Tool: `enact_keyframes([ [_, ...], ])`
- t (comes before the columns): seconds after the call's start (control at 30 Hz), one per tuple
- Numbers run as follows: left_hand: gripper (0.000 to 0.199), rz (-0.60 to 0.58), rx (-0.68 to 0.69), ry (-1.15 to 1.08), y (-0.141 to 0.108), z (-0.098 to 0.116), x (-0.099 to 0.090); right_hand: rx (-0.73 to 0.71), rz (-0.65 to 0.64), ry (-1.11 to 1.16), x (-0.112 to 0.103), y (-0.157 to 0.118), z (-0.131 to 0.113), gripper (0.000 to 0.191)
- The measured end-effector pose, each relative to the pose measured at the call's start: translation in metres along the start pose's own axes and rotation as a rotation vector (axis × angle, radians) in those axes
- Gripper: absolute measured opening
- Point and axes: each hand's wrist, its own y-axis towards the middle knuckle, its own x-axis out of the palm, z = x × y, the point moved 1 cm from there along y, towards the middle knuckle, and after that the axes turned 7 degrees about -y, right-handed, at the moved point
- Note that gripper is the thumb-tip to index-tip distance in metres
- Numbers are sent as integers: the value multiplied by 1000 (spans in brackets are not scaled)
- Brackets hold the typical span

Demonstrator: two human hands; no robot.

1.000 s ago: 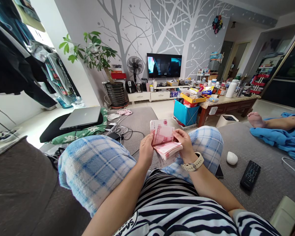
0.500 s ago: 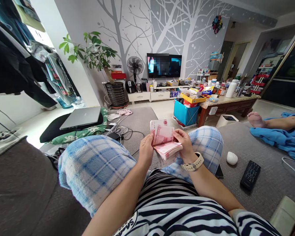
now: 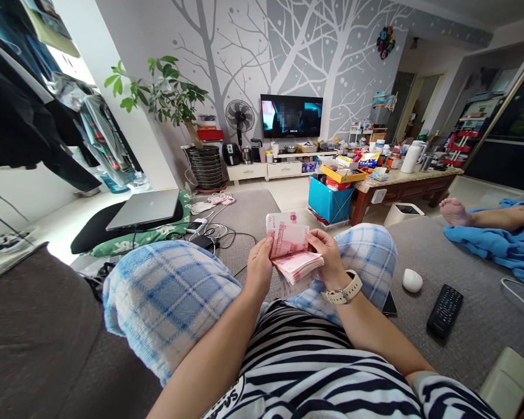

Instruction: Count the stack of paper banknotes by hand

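Note:
A thick stack of red and white banknotes (image 3: 299, 263) is held between my two hands above my lap. Several notes are folded upward, and the rest fan out toward me. My left hand (image 3: 261, 265) pinches the left edge of the notes. On the other side, my right hand (image 3: 327, 256), with a beige watch (image 3: 347, 290) on its wrist, grips the right edge with thumb and fingers. The undersides of the notes and some fingertips are hidden.
On the grey sofa lie a white mouse (image 3: 413, 280) and a black remote (image 3: 444, 311) at the right, a laptop (image 3: 144, 208) on a cushion at the left. Another person's bare leg (image 3: 498, 219) rests at the right. A blue bin (image 3: 329, 201) stands ahead.
My hands and the banknotes have hardly moved. Only the picture on the television differs.

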Motion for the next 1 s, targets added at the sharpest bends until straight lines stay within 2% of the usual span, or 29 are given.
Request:
enact_keyframes([
  [0.23, 28, -82, -124, -136, -3, -1, 2, 7, -34, 1, 0, 1, 1, 31],
  [0.33, 32, -97, -160, -156, -4, -1, 3, -8, 8, 3, -2, 4, 5, 29],
  [0.47, 32, -126, -167, -116, -4, 0, 2, -2, 53, -1, -3, 6, 5, 28],
  [0.63, 35, -170, -183, -52, -2, -3, 1, 26, -19, -2, 0, 2, 0, 29],
  [0.83, 29, -206, -179, -41, -2, -4, 1, 44, 35, 20, -5, 7, 7, 41],
  [1.0, 30, -188, -174, -48, -1, -5, 0, 86, -10, 38, -1, 5, 3, 34],
])
